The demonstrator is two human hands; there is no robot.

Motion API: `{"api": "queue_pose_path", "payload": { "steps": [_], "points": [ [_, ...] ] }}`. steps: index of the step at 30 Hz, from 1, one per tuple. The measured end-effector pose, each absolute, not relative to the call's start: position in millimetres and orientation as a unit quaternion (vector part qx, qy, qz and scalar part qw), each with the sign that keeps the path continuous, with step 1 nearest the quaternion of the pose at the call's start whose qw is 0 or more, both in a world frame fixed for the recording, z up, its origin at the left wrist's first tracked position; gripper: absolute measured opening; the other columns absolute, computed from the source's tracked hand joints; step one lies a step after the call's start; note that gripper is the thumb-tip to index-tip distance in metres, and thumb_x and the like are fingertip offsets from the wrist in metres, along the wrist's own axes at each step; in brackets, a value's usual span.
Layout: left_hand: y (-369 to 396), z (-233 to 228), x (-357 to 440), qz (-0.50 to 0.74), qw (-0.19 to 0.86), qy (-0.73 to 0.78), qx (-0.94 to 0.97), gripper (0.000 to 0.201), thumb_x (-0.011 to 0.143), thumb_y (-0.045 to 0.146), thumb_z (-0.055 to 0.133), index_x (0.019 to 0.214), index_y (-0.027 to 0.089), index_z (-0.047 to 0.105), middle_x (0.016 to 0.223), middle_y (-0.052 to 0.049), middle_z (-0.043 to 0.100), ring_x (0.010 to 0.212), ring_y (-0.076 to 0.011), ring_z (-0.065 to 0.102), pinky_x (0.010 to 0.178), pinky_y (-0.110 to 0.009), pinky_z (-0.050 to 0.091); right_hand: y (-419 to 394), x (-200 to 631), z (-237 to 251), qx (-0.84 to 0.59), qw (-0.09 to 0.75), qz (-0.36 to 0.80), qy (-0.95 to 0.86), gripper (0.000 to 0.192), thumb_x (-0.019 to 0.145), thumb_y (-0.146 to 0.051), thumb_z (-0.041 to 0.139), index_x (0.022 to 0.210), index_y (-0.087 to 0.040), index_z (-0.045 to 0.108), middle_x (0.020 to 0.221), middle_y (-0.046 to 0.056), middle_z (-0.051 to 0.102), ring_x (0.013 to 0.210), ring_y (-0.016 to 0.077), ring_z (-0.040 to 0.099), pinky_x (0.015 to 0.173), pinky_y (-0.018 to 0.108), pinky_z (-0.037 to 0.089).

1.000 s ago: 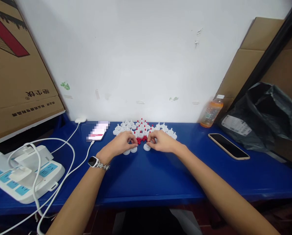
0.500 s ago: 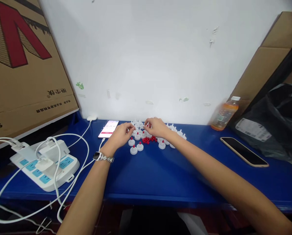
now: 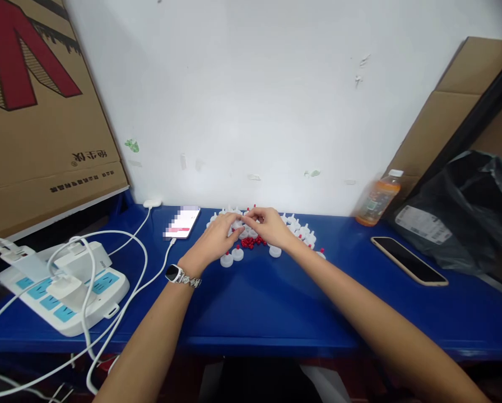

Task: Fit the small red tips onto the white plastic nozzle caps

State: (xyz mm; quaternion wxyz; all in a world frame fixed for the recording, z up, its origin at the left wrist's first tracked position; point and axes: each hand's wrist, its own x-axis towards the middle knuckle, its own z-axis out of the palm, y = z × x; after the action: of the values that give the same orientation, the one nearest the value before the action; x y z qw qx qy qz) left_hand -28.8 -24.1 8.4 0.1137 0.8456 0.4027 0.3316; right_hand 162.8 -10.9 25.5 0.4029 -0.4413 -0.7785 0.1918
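Left hand (image 3: 214, 242) now nearer right hand (image 3: 269, 226), over white caps (image 3: 237, 254).

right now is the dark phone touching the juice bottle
Apart. The head view shows bare blue table between the dark phone and the juice bottle, which stands farther back by the wall.

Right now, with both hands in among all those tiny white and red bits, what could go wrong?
The red beads lie loose on the blue table between the left hand and right hand; a nudge could scatter them.

The white caps crowd close together, so a sweeping wrist might tip several.

A white cable runs to the lit phone beside the left forearm; snagging it could drag the phone into the pile.
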Motion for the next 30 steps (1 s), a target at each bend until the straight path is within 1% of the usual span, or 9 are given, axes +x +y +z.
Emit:
{"api": "queue_pose_path", "payload": {
  "steps": [4, 7, 10, 13, 16, 20, 23, 26, 30],
  "points": [
    [-24, 7, -25, 0.307, 0.161, 0.405, 0.846, 0.037, 0.1, 0.045, 0.037, 0.12, 0.02, 0.056, 0.118, -0.01, 0.063, 0.106, -0.0243, 0.06, 0.092, -0.039, 0.047, -33, 179, 14, -0.459, 0.373, 0.134, -0.795, 0.028, 0.095, -0.035, 0.048, 0.091, -0.018, 0.07, 0.075, 0.001, 0.068, 0.074, 0.0161, 0.055, 0.073, 0.029, 0.038],
    [-24, 10, -24, 0.302, 0.145, 0.416, 0.845, 0.037, 0.101, 0.045, 0.035, 0.112, 0.018, 0.057, 0.109, -0.01, 0.065, 0.098, -0.0234, 0.061, 0.087, -0.037, 0.047, -41, 185, 5, -0.471, 0.269, 0.029, -0.839, 0.016, 0.091, -0.031, 0.058, 0.086, -0.02, 0.069, 0.083, 0.004, 0.069, 0.087, 0.0207, 0.055, 0.085, 0.036, 0.034],
    [-28, 14, -21, 0.305, 0.155, 0.42, 0.841, 0.036, 0.1, 0.046, 0.037, 0.108, 0.018, 0.059, 0.101, -0.007, 0.066, 0.088, -0.0209, 0.061, 0.079, -0.034, 0.047, -43, 183, -2, -0.478, 0.189, -0.045, -0.857, 0.02, 0.09, -0.036, 0.061, 0.083, -0.018, 0.067, 0.091, 0.009, 0.068, 0.095, 0.0251, 0.053, 0.089, 0.042, 0.032],
    [-31, 18, -17, 0.306, 0.17, 0.419, 0.838, 0.036, 0.099, 0.048, 0.039, 0.105, 0.018, 0.059, 0.096, -0.006, 0.066, 0.082, -0.019, 0.061, 0.074, -0.031, 0.046, -42, 176, -7, -0.486, 0.155, -0.076, -0.857, 0.021, 0.092, -0.036, 0.059, 0.088, -0.017, 0.067, 0.093, 0.012, 0.067, 0.097, 0.0274, 0.052, 0.091, 0.044, 0.031],
    [-31, 17, -16, 0.301, 0.175, 0.42, 0.838, 0.036, 0.099, 0.048, 0.04, 0.107, 0.018, 0.059, 0.094, -0.006, 0.066, 0.079, -0.0186, 0.06, 0.073, -0.031, 0.046, -40, 174, -10, -0.483, 0.154, -0.076, -0.858, 0.014, 0.092, -0.027, 0.057, 0.089, -0.016, 0.066, 0.09, 0.012, 0.068, 0.096, 0.0277, 0.053, 0.09, 0.045, 0.033],
    [-30, 14, -17, 0.309, 0.171, 0.415, 0.839, 0.036, 0.1, 0.049, 0.038, 0.109, 0.019, 0.057, 0.093, -0.005, 0.065, 0.08, -0.0188, 0.061, 0.074, -0.031, 0.046, -39, 179, -7, -0.479, 0.239, -0.021, -0.844, 0.008, 0.087, -0.018, 0.056, 0.086, -0.017, 0.064, 0.089, 0.009, 0.07, 0.093, 0.0253, 0.056, 0.087, 0.041, 0.037],
    [-32, 15, -15, 0.315, 0.183, 0.407, 0.837, 0.036, 0.101, 0.05, 0.034, 0.109, 0.02, 0.053, 0.092, -0.004, 0.064, 0.082, -0.0195, 0.061, 0.077, -0.033, 0.046, -37, 187, 0, -0.474, 0.388, 0.141, -0.778, 0.007, 0.086, -0.021, 0.057, 0.088, -0.018, 0.062, 0.085, 0.006, 0.071, 0.082, 0.0193, 0.062, 0.076, 0.033, 0.044],
    [-37, 18, -10, 0.311, 0.193, 0.408, 0.837, 0.036, 0.102, 0.049, 0.03, 0.105, 0.02, 0.051, 0.092, -0.004, 0.062, 0.084, -0.0199, 0.059, 0.078, -0.034, 0.047, -34, 190, 6, -0.432, 0.516, 0.312, -0.67, 0.017, 0.084, -0.034, 0.064, 0.089, -0.018, 0.064, 0.079, 0.004, 0.071, 0.073, 0.0166, 0.064, 0.067, 0.029, 0.047],
    [-44, 18, -3, 0.299, 0.203, 0.414, 0.836, 0.035, 0.101, 0.051, 0.031, 0.106, 0.02, 0.047, 0.093, -0.004, 0.06, 0.084, -0.0196, 0.058, 0.079, -0.035, 0.047, -35, 188, 9, -0.386, 0.579, 0.407, -0.592, 0.032, 0.075, -0.047, 0.074, 0.087, -0.018, 0.07, 0.078, 0.003, 0.072, 0.071, 0.0159, 0.063, 0.067, 0.029, 0.049]
  ]
}}
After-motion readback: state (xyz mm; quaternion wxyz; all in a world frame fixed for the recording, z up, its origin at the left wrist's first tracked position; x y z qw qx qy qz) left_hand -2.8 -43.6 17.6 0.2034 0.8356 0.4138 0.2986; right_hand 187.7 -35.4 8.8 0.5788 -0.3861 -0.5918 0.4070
